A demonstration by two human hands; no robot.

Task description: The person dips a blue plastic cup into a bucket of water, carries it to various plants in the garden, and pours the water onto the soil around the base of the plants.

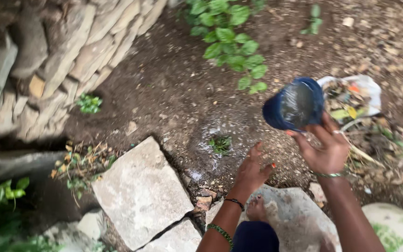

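My right hand (325, 149) holds a dark blue bowl-like container (295, 105) tilted on its side, its shiny inside facing me, above bare soil. My left hand (253, 168) hangs lower, fingers loosely apart and holding nothing, just right of a small green seedling (220, 143) in a wet, whitish patch of earth. Both wrists wear bracelets. My bare foot (256, 210) rests on a flat stone below the left hand.
A stone wall (61, 56) runs along the upper left. Broken flat slabs (141, 191) lie in front of me. A leafy plant (232, 42) grows at the top. A white bag of plant scraps (350, 98) lies behind the container.
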